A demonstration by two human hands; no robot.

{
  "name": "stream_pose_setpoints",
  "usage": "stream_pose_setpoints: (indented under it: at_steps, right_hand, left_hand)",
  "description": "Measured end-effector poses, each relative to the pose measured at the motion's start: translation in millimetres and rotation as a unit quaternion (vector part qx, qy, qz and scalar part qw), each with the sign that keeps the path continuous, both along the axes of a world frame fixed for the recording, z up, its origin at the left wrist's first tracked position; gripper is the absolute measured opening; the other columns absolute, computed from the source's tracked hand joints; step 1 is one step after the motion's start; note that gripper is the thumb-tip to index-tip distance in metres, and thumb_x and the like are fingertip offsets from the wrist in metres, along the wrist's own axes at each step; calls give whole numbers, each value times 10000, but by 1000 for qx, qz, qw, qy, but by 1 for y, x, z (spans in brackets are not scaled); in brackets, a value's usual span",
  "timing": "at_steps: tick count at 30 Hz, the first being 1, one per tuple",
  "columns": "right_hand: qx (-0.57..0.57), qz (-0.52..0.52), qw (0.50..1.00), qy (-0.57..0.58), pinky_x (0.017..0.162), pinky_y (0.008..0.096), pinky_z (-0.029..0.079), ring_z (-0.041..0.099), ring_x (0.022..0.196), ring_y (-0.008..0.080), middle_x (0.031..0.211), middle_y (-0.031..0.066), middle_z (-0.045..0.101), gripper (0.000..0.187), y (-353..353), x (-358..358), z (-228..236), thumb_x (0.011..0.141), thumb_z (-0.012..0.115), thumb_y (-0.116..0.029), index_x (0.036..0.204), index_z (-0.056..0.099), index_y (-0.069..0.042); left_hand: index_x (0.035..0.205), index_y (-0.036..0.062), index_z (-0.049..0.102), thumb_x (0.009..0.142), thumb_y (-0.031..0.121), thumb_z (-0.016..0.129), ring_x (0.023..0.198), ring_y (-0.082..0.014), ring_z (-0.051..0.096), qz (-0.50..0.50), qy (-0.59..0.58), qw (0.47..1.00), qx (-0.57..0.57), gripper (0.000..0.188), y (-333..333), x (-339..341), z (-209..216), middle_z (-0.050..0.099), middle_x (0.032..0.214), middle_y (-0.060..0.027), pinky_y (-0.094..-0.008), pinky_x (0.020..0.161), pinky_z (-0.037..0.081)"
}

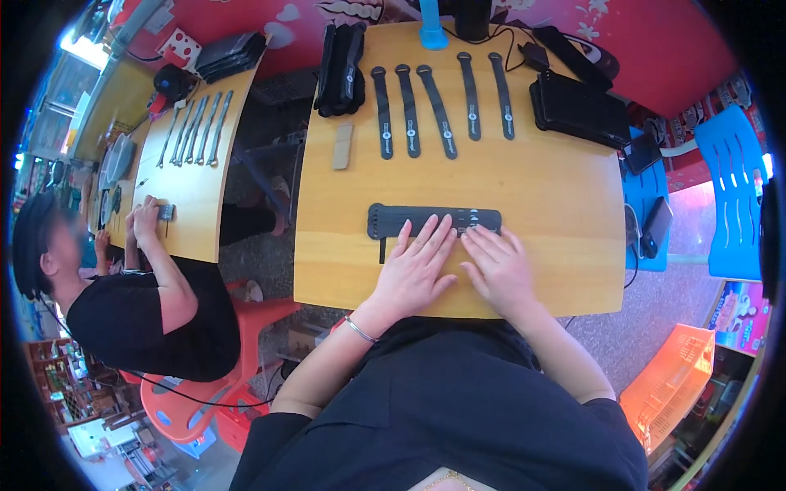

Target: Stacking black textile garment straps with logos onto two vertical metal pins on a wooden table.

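Observation:
A flat black group of straps [397, 221] lies crosswise on the wooden table in front of me, its slotted ends at the left. My left hand [419, 266] rests palm down with fingers stretched over its middle. Beside it, my right hand [501, 268] is also flat, fingertips on the right end with the white printing. Neither hand is closed round anything. A short dark strip [382, 250] sticks out below the left end. Farther off, several single black cable straps [412, 114] with looped ends lie spaced apart, pointing towards me.
A thick bundle of black straps [340, 69] and a brown cardboard piece [341, 147] lie at the far left. A black case [580, 110] sits far right, near a blue stand [432, 29]. A co-worker [135, 303] sits left at another table; blue chairs [729, 188] stand right.

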State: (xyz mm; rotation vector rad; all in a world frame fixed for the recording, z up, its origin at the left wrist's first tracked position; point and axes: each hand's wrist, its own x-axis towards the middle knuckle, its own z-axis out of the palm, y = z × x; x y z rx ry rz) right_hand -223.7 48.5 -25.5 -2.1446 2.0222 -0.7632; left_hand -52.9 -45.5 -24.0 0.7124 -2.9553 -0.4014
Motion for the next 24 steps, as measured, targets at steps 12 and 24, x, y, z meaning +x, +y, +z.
stream_pose_setpoints:
  at_steps: [12,24]
  right_hand:
    - [-10,-54,994,-99,1032,458,328,583,1113,204,1114,61,661,182,11,-14,-7,818,642,-109,994,683,-93]
    - [-78,-192,968,-142,904,403,437,542,1024,319,1025,139,599,232,10,-13,-1,803,614,-18,1033,587,-6]
  left_hand:
    - [1407,33,358,842,550,528,1410,-260,222,-9,20,1000,6,784,0,3,1,285,1503,-122,-476,1143,111]
    - [1370,40,408,844,430,595,1390,-274,269,-12,72,997,5,681,4,5,2,338,1475,-122,-480,1141,140]
